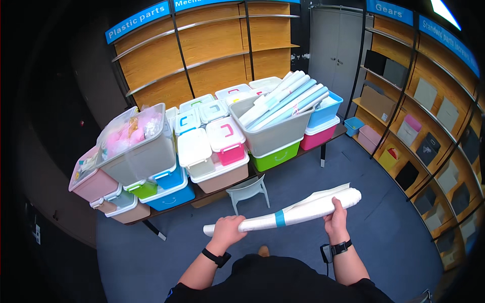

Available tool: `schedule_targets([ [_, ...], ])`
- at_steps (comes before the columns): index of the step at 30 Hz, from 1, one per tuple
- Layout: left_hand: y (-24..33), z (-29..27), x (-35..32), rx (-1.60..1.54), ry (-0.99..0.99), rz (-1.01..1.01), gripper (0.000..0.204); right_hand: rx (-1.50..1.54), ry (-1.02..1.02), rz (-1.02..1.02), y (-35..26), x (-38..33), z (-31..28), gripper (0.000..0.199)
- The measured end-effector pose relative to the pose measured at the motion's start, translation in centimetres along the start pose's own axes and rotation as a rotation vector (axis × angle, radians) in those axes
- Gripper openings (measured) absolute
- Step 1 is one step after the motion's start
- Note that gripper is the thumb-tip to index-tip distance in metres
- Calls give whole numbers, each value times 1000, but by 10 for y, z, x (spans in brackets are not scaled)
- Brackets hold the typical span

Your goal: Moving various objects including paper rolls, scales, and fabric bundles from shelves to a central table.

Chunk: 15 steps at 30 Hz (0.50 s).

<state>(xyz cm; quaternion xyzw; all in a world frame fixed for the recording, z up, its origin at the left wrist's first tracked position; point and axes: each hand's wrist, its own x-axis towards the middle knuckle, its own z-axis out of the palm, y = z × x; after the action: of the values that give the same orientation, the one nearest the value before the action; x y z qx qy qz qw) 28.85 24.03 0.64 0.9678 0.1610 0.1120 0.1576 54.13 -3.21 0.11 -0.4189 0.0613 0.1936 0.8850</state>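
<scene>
Both hands grip a white roll (298, 211): left hand (227, 230) clamped near its thin end, right hand (337, 218) near the thick end. The step looks like carrying; next it likely needs lifting toward the grey bin (273, 135) of rolls on the counter (202, 194)

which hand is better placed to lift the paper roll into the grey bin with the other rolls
Right, probably. The right hand grips the paper roll at its thick end, on the grey bin's side; the left hand holds the thin end.

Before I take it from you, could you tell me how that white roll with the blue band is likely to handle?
The white roll, held in the left hand and right hand, probably feels light. It stays fairly straight, though its loose flap suggests it may unwind. Being round, it would likely roll if laid flat.
</scene>
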Motion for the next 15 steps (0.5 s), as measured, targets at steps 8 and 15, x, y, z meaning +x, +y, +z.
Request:
schedule_targets([
  [8, -30, -15, 187, -77, 153, 125, 27, -158, -49, -304, -82, 129, 87, 53],
  [15, -21, -37, 357, -124, 264, 105, 29, -212, -313, -298, -139, 280, 168, 52],
])
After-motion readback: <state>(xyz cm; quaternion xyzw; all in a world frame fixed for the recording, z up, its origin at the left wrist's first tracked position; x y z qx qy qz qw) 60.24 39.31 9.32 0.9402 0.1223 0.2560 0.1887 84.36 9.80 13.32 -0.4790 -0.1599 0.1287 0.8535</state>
